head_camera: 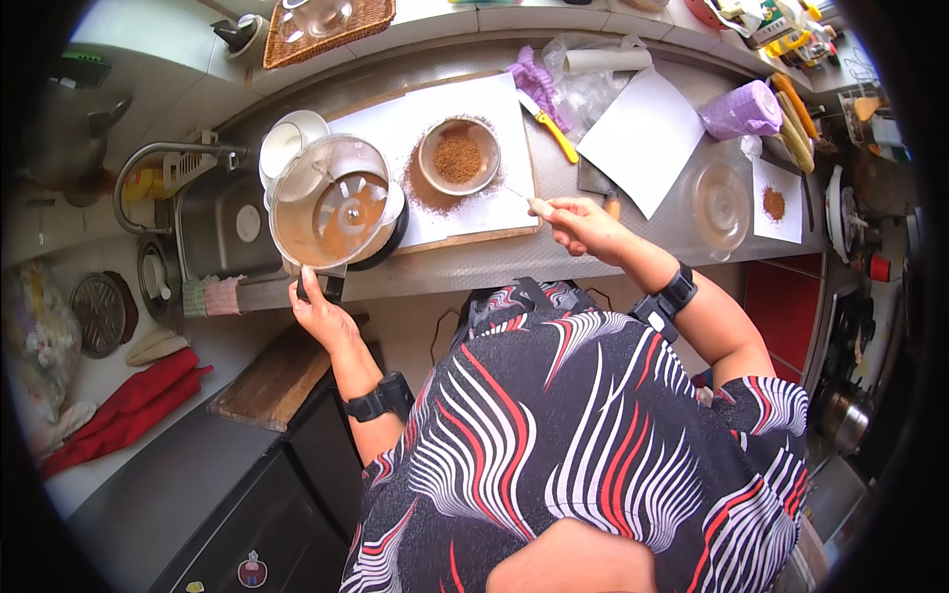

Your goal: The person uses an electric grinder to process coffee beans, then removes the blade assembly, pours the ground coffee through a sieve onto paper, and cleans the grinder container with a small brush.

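My left hand (326,319) grips the black handle of a clear blender jar (282,215). The jar is tilted so its inside shows, with brown powder clinging around the hub at its bottom. In my right hand (589,230) is a slim tool (540,207) with a pale handle; its thin tip points toward a bowl and is too fine to identify. That round bowl (485,137) holds coarse brown powder (456,158). It stands on white paper (378,122), where more powder is scattered around its base. A wooden board (493,236) lies under the paper.
Left of the jar are white bowls (308,122) and a steel sink (215,252) with a curved faucet (122,178). To the right lie a yellow-handled knife (560,137), a white sheet (645,141), a clear lid (721,204) and a small paper (786,226) with brown powder.
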A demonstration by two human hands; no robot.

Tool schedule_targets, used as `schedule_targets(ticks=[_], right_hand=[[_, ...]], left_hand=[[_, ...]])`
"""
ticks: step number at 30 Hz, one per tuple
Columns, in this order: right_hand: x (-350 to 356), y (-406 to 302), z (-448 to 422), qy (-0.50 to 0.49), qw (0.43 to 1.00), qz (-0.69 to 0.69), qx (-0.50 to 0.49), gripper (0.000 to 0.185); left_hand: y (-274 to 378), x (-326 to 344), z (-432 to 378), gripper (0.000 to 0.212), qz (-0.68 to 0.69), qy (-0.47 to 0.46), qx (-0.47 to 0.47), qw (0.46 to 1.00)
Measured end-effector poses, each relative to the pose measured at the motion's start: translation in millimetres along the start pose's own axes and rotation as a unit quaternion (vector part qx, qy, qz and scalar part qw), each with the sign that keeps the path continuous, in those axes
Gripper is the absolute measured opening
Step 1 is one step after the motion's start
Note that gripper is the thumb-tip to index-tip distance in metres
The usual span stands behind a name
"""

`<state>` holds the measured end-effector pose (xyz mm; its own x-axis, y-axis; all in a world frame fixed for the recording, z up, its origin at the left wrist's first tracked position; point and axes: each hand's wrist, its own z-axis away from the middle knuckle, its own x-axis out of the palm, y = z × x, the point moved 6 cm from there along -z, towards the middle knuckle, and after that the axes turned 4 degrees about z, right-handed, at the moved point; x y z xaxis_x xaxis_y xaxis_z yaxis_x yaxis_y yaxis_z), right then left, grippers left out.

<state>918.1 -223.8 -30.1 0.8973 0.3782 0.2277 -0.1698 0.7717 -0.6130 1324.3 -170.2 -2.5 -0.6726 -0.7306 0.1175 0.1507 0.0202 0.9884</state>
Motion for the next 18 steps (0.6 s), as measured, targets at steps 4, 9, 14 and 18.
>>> schedule_targets(ticks=[4, 9, 14, 18], right_hand=[[-4, 4, 0, 0.007, 1.0, -0.001, -0.008, 0.043], [-7, -3, -2, 0.049, 0.994, 0.063, -0.07, 0.037], [-10, -11, -3, 0.063, 0.992, 0.053, -0.1, 0.037], [-2, -13, 1, -0.012, 0.996, -0.073, -0.045, 0.037]], left_hand=[[0, -2, -1, 0.014, -0.026, -0.004, 0.006, 1.0], [-2, -4, -3, 0.014, -0.021, -0.008, 0.001, 1.0], [-8, -6, -7, 0.014, -0.02, 0.003, 0.008, 1.0], [-9, -5, -7, 0.013, -0.02, 0.005, 0.009, 1.0]])
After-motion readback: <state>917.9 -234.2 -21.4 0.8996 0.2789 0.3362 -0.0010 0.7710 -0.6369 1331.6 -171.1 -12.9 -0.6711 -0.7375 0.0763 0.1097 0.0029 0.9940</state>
